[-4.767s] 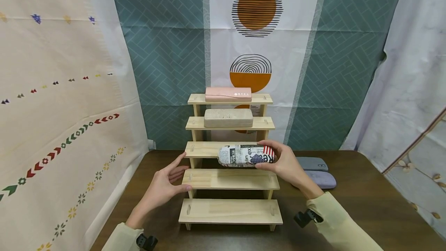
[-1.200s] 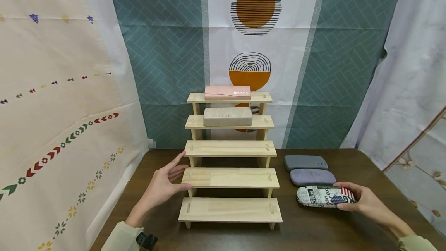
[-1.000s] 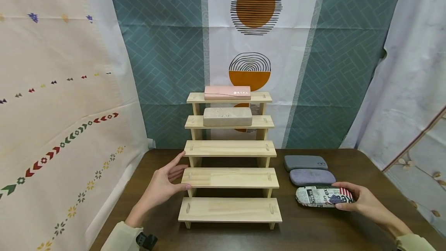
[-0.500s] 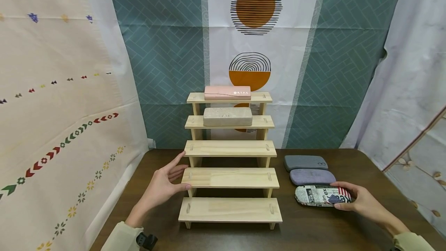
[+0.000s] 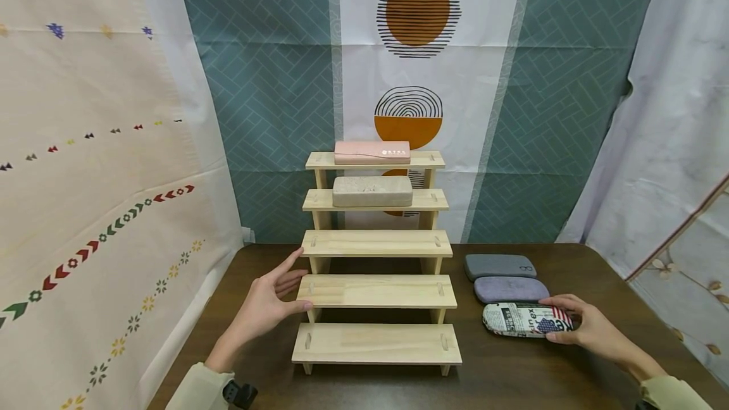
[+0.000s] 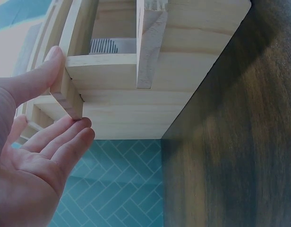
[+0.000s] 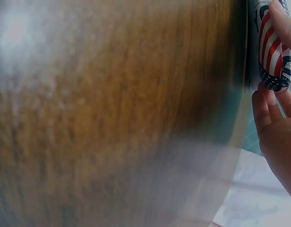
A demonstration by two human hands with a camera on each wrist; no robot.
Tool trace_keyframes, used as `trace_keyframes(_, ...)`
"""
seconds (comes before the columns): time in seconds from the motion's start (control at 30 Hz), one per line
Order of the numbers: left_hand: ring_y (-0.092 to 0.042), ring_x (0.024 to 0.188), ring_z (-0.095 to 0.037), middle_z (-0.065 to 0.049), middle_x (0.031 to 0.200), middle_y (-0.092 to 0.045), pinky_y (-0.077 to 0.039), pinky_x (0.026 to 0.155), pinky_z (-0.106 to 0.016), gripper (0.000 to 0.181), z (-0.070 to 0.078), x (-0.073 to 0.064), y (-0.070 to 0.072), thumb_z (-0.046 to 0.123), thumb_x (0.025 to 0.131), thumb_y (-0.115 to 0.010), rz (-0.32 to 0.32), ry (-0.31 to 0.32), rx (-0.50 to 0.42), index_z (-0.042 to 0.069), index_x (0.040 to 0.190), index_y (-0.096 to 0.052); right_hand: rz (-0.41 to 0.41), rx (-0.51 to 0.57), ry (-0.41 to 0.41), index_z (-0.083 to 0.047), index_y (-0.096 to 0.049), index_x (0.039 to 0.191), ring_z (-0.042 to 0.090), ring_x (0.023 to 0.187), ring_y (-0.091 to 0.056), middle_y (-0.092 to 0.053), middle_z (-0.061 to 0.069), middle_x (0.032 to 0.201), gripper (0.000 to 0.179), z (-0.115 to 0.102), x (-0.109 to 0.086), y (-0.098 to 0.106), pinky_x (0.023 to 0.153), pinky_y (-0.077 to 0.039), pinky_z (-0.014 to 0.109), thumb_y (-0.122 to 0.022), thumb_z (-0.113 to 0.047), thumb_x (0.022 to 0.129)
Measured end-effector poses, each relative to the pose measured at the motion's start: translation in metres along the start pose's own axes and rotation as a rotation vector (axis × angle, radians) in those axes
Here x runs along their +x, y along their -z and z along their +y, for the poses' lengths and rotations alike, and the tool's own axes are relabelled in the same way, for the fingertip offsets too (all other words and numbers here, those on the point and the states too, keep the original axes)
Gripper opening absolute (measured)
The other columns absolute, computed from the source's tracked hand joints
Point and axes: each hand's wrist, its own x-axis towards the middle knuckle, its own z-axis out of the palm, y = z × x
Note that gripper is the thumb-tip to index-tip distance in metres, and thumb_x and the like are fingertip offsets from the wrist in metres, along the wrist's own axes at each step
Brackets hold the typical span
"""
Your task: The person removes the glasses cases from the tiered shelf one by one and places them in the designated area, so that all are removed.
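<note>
At far left: cream cloth (image 5: 114,93), hanging, with rows of small coloured motifs. Next, above the dark brown table (image 5: 512,375): left hand (image 5: 263,304), with pale yellow sleeve (image 5: 196,390) and black wrist camera (image 5: 240,395). Fingers part-spread; the left hand pinches the left end of the fourth shelf (image 5: 376,290), counted from the top, thumb at the front edge, fingertips at the back; the forefinger reaches to the end of the third shelf (image 5: 376,242).

Centre: stand (image 5: 376,341), pale wood, five stepped shelves, upright on the table. Top shelf (image 5: 429,159): pink case (image 5: 364,152), lengthwise, white lettering at its right. Second shelf (image 5: 429,198): beige case (image 5: 373,192), lengthwise, near the middle. Behind: teal cloth (image 5: 273,93) with a white centre panel, round orange and black designs.

Right of the stand, on the table, back to front: grey case (image 5: 495,265), spectacles mark near its right end; purple case (image 5: 507,290); print case (image 5: 515,320), newspaper lettering and flag pattern, just beside the purple case. At its right end, right hand (image 5: 589,331), fingers and thumb closed to the case's width, gripping it. Far right: white cloth (image 5: 643,144), branch print.
</note>
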Motion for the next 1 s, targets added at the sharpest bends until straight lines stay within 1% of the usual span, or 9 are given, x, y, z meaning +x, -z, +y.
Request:
trace_keyframes(0.17,-0.062,0.129,-0.040,-0.022,0.138,-0.066,-0.052,0.106,-0.051,0.106,0.000,0.000,0.000,0.012,0.079,-0.095,-0.002,-0.001,-0.002,0.026,0.166,-0.037,-0.002,-0.015,-0.002,-0.006,-0.073,0.126,-0.003,0.107,-0.052,-0.064,0.006,0.121,0.059,0.003,0.001,0.000,0.082,-0.042,0.011,-0.098,-0.013,0.072)
trace_keyframes(0.37,-0.061,0.130,-0.039,-0.024,0.139,-0.064,-0.052,0.106,-0.049,0.105,0.001,-0.001,0.000,0.011,0.079,-0.095,-0.007,0.007,-0.014,0.027,0.166,-0.038,-0.024,-0.051,-0.018,-0.005,-0.073,0.126,-0.001,0.107,-0.054,-0.063,0.007,0.121,0.060,0.009,0.003,-0.002,0.080,-0.047,0.017,-0.098,-0.013,0.072)
trace_keyframes(0.6,-0.062,0.130,-0.039,-0.023,0.139,-0.065,-0.053,0.105,-0.049,0.105,-0.001,0.000,0.000,0.013,0.080,-0.095,-0.008,-0.004,-0.002,0.027,0.166,-0.037,-0.024,-0.062,0.010,-0.004,-0.073,0.127,-0.001,0.108,-0.056,-0.062,0.011,0.122,0.062,0.016,0.004,-0.004,0.080,-0.048,0.016,-0.098,-0.010,0.071)
trace_keyframes(0.83,-0.062,0.129,-0.038,-0.021,0.138,-0.065,-0.053,0.105,-0.049,0.106,0.000,0.000,0.000,0.014,0.079,-0.095,-0.006,-0.004,0.012,0.028,0.166,-0.036,-0.025,-0.050,0.028,-0.003,-0.073,0.127,-0.002,0.109,-0.055,-0.061,0.011,0.121,0.063,0.016,0.004,-0.004,0.080,-0.049,0.017,-0.098,-0.008,0.070)
trace_keyframes(1.0,-0.063,0.129,-0.039,-0.022,0.138,-0.066,-0.053,0.105,-0.050,0.105,0.000,-0.001,0.000,0.014,0.080,-0.095,-0.007,-0.010,0.018,0.027,0.166,-0.036,-0.026,-0.050,0.026,-0.002,-0.072,0.128,-0.001,0.107,-0.054,-0.060,0.012,0.122,0.064,0.014,0.004,-0.005,0.078,-0.051,0.020,-0.098,-0.009,0.071)
